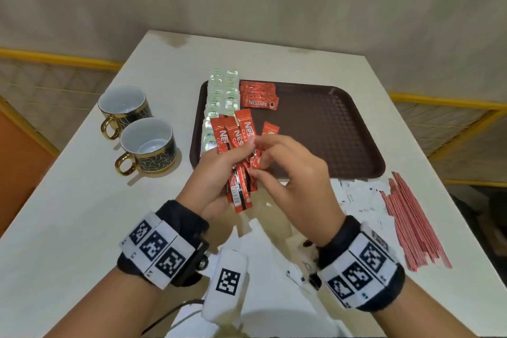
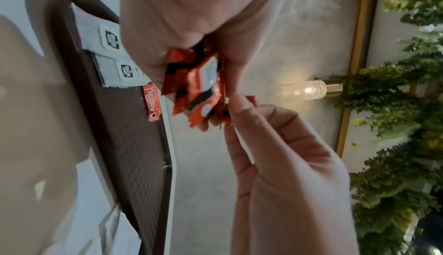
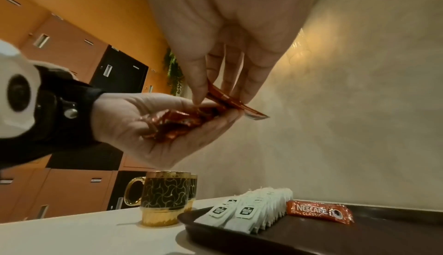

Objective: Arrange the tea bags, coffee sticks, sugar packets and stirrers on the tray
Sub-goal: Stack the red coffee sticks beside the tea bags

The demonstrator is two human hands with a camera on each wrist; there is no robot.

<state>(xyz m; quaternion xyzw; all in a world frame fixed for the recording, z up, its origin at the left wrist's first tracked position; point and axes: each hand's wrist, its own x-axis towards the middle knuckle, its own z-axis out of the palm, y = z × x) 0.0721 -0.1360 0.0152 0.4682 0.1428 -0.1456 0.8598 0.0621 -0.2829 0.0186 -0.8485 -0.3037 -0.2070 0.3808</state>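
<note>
My left hand point(image 1: 219, 170) grips a bunch of red coffee sticks point(image 1: 238, 145) above the near left corner of the brown tray point(image 1: 329, 129). Thumb and fingers of my right hand point(image 1: 277, 162) pinch one coffee stick point(image 3: 233, 102) out of that bunch. On the tray, two rows of white tea bags point(image 1: 223, 96) run along the left side, with a small stack of coffee sticks point(image 1: 259, 94) beside them. White sugar packets point(image 1: 359, 197) and red stirrers point(image 1: 411, 219) lie on the table to the right, off the tray.
Two dark, gold-trimmed cups point(image 1: 137, 129) stand on the white table point(image 1: 68, 214) left of the tray. A white marker-tagged device point(image 1: 225, 282) sits at the near edge between my wrists. The tray's right half shows bare textured surface.
</note>
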